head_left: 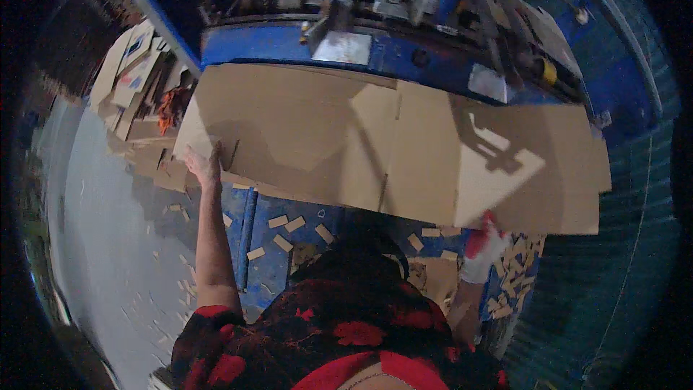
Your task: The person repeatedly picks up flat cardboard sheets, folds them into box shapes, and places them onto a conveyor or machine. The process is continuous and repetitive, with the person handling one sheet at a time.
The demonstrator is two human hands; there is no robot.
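Observation:
A long, flat brown cardboard sheet (303, 130) with slots and crease lines stretches across in front of me. My bare left hand (204, 164) grips its left end, with the thumb side near a slot. At the near edge, right of the middle, my right hand (485, 247) in a white and red glove holds the sheet. Part of the right hand's fingers is hard to make out. Light and shadow fall across the sheet's right part.
A blue machine (260, 43) with metal parts stands along the far side of the sheet. Stacked cardboard (130, 94) lies at the left. Several small cardboard offcuts (294, 224) are scattered below, and more (514, 274) are heaped at the lower right.

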